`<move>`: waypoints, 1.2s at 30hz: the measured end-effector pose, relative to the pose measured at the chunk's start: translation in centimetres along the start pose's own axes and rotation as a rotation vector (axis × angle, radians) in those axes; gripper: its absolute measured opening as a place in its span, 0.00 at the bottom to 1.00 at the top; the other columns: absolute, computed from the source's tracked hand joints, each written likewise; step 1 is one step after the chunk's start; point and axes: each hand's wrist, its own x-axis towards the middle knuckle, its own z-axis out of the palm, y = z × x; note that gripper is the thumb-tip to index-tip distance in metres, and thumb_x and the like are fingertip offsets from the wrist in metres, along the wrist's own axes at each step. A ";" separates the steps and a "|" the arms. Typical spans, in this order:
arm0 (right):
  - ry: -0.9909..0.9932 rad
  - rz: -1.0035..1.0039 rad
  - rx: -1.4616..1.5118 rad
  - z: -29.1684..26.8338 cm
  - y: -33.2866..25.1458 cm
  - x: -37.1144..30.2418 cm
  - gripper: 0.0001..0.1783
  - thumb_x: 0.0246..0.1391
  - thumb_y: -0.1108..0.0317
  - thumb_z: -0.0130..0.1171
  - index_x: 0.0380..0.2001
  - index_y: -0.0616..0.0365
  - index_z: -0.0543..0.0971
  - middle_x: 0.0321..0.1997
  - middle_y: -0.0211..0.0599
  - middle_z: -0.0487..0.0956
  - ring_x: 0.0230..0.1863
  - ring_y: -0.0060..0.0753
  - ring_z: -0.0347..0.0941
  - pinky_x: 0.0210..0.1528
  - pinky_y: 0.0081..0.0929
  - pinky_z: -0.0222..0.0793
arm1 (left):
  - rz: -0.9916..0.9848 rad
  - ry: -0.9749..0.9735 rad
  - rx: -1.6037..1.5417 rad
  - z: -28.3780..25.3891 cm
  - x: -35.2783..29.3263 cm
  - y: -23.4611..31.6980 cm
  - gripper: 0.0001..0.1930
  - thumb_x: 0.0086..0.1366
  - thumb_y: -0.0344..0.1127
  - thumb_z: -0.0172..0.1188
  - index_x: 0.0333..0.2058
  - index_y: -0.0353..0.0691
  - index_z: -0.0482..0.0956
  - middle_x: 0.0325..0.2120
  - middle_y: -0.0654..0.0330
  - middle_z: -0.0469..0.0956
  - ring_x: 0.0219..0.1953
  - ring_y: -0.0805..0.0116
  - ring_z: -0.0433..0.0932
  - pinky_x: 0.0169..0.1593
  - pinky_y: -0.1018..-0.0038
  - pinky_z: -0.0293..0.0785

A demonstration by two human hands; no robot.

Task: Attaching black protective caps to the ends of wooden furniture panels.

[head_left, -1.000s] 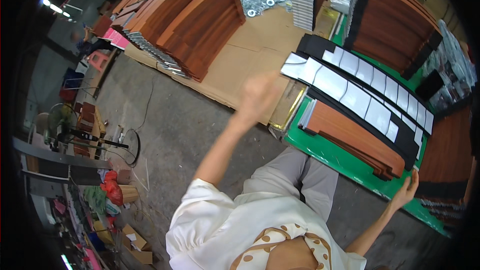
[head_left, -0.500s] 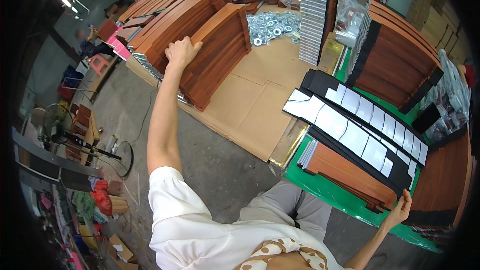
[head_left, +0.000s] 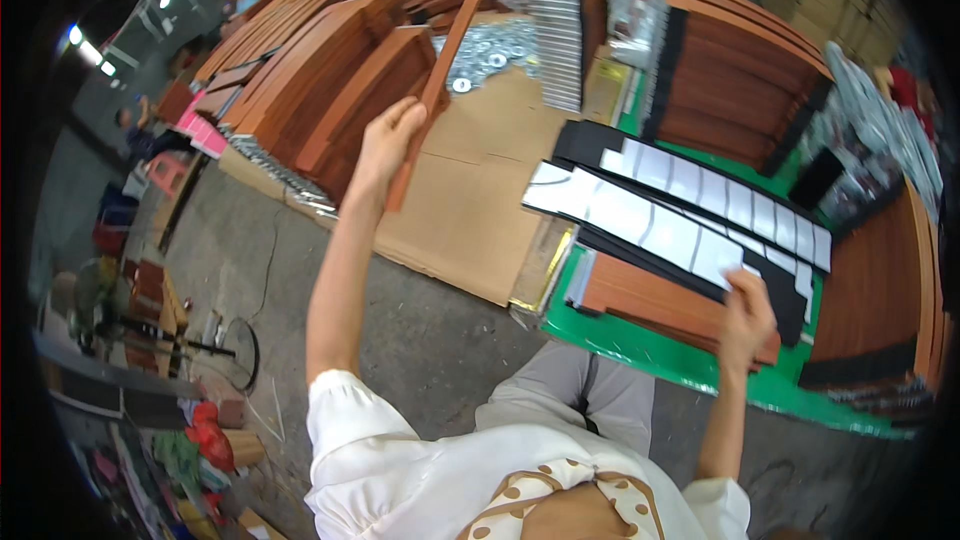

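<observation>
My left hand (head_left: 390, 140) grips a long, thin reddish-brown wood-look board (head_left: 455, 45), held on edge and tilted, in front of a stack of similar boards (head_left: 370, 95). My right hand (head_left: 748, 315) is closed and slightly blurred at the near end of a row of white glossy pieces (head_left: 650, 225) on black strips (head_left: 600, 243). Whatever its fingers pinch, if anything, cannot be made out. Just under that hand, more brown boards (head_left: 650, 300) lie on a green-covered table (head_left: 650, 365).
Brown cardboard (head_left: 470, 210) covers the left worktop. Metal rings (head_left: 490, 55) lie behind it. Tall board stacks stand at the back middle (head_left: 565, 40), back right (head_left: 735, 80) and right edge (head_left: 865, 290). A fan (head_left: 200, 345) is on the left. People sit far left.
My left hand has lifted a board off the stack and moved it right. My right hand has come left and inward from the black strips' near end. The view has shifted slightly.
</observation>
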 end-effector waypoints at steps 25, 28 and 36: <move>-0.548 -0.164 -0.403 -6.0 2.2 0.1 0.15 0.48 0.77 0.55 0.42 0.60 0.74 0.38 0.41 0.76 0.40 0.44 0.70 0.44 0.35 0.64 | 0.343 -0.394 -0.123 16.8 -16.1 -2.3 0.15 0.54 0.30 0.63 0.41 0.33 0.77 0.29 0.56 0.76 0.32 0.67 0.73 0.38 0.73 0.68; -0.546 -0.183 -0.411 -5.4 3.0 -0.2 0.15 0.47 0.78 0.55 0.42 0.60 0.74 0.38 0.40 0.76 0.41 0.43 0.71 0.44 0.35 0.64 | 0.411 -0.347 -0.062 17.1 -16.0 -3.3 0.12 0.51 0.29 0.64 0.36 0.35 0.78 0.26 0.56 0.76 0.29 0.63 0.74 0.34 0.71 0.69; -0.591 -0.277 -0.526 -5.3 3.1 0.0 0.22 0.45 0.77 0.58 0.47 0.59 0.72 0.44 0.40 0.75 0.47 0.44 0.70 0.51 0.36 0.62 | 0.325 -0.444 0.071 16.9 -16.1 -4.6 0.15 0.52 0.32 0.65 0.38 0.34 0.76 0.32 0.52 0.77 0.36 0.57 0.76 0.39 0.68 0.71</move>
